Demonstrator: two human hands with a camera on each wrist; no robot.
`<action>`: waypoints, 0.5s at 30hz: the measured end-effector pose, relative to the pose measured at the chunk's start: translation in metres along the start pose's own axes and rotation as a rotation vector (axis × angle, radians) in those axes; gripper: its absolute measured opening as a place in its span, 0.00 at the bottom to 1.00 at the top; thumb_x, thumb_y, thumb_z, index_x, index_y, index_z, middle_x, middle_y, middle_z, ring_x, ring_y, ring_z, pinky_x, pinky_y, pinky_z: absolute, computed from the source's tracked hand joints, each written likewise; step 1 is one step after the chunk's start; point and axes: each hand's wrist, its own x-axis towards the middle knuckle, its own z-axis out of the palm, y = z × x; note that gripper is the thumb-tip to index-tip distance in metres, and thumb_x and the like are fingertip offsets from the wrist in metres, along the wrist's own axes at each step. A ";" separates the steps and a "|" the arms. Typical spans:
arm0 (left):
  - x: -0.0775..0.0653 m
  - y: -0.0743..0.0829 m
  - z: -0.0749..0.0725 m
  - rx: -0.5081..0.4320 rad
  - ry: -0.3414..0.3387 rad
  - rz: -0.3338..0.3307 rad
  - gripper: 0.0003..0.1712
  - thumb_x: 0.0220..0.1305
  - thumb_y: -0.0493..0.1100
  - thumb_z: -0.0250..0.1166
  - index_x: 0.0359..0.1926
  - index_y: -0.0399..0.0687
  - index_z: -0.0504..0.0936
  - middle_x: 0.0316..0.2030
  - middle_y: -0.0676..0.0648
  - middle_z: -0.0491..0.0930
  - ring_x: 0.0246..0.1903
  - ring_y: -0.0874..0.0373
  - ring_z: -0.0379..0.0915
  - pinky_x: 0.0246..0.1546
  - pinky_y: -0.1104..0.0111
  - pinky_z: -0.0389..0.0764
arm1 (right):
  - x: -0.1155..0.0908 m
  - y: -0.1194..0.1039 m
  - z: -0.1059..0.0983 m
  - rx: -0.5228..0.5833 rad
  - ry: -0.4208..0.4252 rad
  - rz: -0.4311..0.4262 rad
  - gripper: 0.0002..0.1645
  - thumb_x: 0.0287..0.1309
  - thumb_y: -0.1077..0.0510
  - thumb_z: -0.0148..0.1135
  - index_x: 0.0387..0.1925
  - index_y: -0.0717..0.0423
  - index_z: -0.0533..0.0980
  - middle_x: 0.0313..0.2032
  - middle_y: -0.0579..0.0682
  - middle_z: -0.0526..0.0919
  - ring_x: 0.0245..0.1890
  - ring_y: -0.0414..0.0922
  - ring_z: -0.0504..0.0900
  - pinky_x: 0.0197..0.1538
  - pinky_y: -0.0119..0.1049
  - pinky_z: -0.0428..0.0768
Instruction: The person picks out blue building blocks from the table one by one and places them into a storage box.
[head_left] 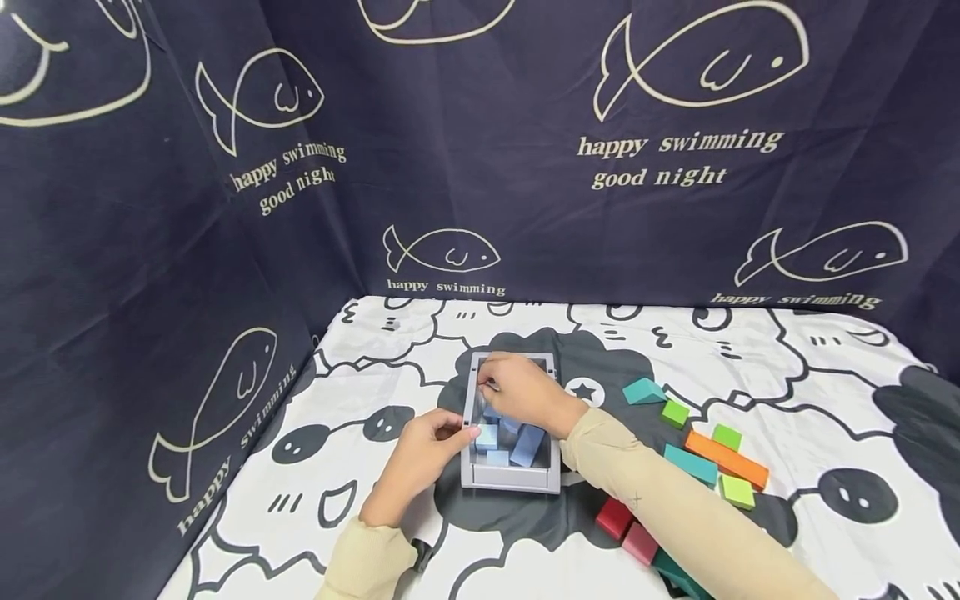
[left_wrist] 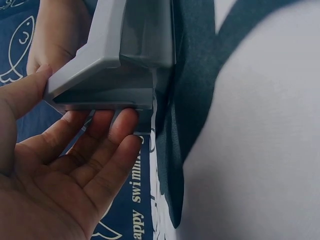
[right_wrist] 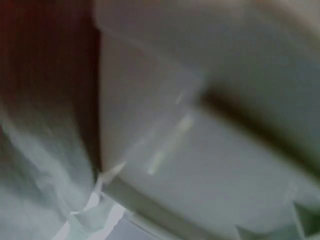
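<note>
A grey rectangular tray sits on the cloth, with several blue blocks lying in its near half. My left hand grips the tray's left side. In the left wrist view its thumb presses the top rim while the fingers curl beneath the overhang. My right hand reaches over the right wall into the far part of the tray, fingers bent and pointing down at the far left. I cannot tell whether those fingertips pinch anything. The right wrist view is blurred and mostly filled by a pale grey surface.
Right of the tray lie loose blocks: a teal wedge, green cubes, a long orange bar and a teal block. Red blocks and a dark green one lie beside the right forearm. Dark curtains hang behind and left.
</note>
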 end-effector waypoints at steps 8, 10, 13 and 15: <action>0.000 -0.005 0.001 -0.008 -0.002 -0.021 0.11 0.56 0.50 0.69 0.33 0.47 0.84 0.29 0.49 0.82 0.29 0.62 0.74 0.34 0.60 0.79 | -0.019 0.002 -0.030 0.049 0.041 0.011 0.09 0.55 0.60 0.62 0.38 0.57 0.83 0.37 0.45 0.82 0.36 0.36 0.77 0.40 0.37 0.81; -0.001 -0.007 0.001 -0.004 0.003 -0.021 0.11 0.55 0.50 0.69 0.33 0.47 0.84 0.29 0.50 0.82 0.29 0.63 0.74 0.34 0.61 0.79 | -0.029 0.006 -0.038 0.043 0.061 0.002 0.10 0.55 0.59 0.63 0.39 0.57 0.83 0.38 0.45 0.82 0.38 0.37 0.78 0.41 0.39 0.81; -0.002 -0.010 0.002 -0.009 0.009 -0.012 0.13 0.55 0.51 0.69 0.34 0.46 0.85 0.30 0.50 0.82 0.29 0.63 0.74 0.34 0.61 0.79 | -0.048 0.011 -0.052 0.051 0.084 0.005 0.11 0.56 0.58 0.63 0.41 0.55 0.82 0.40 0.45 0.82 0.40 0.39 0.78 0.41 0.41 0.81; -0.003 -0.011 0.001 -0.018 0.014 -0.012 0.15 0.55 0.51 0.70 0.37 0.45 0.84 0.30 0.49 0.82 0.30 0.63 0.75 0.35 0.60 0.80 | -0.063 0.014 -0.061 0.065 0.103 0.015 0.12 0.56 0.57 0.63 0.43 0.54 0.81 0.42 0.45 0.81 0.42 0.40 0.78 0.41 0.43 0.81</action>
